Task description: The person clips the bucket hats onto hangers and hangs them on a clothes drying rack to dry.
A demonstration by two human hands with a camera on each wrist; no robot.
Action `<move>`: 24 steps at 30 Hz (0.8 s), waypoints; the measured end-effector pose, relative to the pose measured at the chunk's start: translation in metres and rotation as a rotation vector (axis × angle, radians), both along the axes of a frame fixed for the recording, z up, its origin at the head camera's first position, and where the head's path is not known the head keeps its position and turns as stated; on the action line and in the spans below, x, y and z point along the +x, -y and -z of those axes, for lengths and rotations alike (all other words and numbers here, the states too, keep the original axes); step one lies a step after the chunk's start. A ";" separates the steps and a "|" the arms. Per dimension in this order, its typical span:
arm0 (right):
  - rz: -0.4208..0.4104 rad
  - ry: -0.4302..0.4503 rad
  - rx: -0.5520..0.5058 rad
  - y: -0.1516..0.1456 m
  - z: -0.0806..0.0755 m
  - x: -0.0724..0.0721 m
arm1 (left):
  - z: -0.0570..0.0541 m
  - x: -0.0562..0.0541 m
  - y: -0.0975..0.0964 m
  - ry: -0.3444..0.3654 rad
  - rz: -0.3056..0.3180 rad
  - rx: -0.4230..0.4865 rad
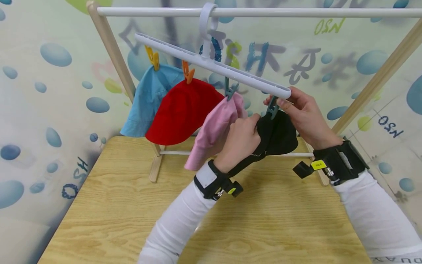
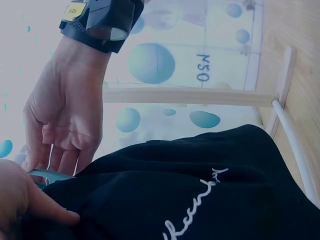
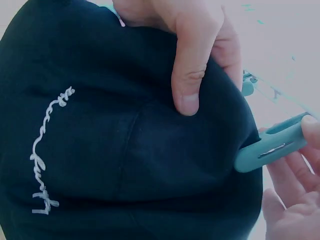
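My left hand (image 1: pixel 242 138) grips the black hat (image 1: pixel 281 134) at its crown, with the thumb lying on the cloth in the right wrist view. White script lettering (image 3: pixel 42 150) runs across the fabric. At the hanger's lower right end, my right hand (image 1: pixel 308 115) pinches the handles of a grey-green clothespin (image 1: pixel 272 108). The clothespin's tips (image 3: pixel 245 161) are at the top edge of the hat. The white clip hanger (image 1: pixel 211 63) tilts down to the right. Beside my left hand hangs a pink hat (image 1: pixel 217 123) from another grey-green clothespin (image 1: pixel 229 90).
Further left, a red hat (image 1: pixel 188 113) hangs by an orange clothespin (image 1: pixel 188 73), and a light blue hat (image 1: pixel 145 102) by a yellow one (image 1: pixel 152 58). The hanger hooks over a white rail (image 1: pixel 280 13) between wooden posts (image 1: pixel 112 51). Below is a wooden table (image 1: pixel 108 220).
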State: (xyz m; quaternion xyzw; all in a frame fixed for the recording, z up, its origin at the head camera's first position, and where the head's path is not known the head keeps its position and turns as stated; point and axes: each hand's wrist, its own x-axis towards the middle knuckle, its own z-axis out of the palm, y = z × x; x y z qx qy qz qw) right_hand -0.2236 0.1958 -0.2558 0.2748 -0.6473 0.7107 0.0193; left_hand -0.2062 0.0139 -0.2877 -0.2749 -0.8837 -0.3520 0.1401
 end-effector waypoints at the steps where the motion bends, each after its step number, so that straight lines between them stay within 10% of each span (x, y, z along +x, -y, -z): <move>1: 0.004 -0.002 0.004 -0.001 0.000 0.000 | 0.000 0.000 -0.001 0.000 -0.002 0.001; 24: 0.125 -0.001 -0.149 -0.023 0.002 -0.016 | -0.003 0.015 -0.002 0.043 -0.039 -0.036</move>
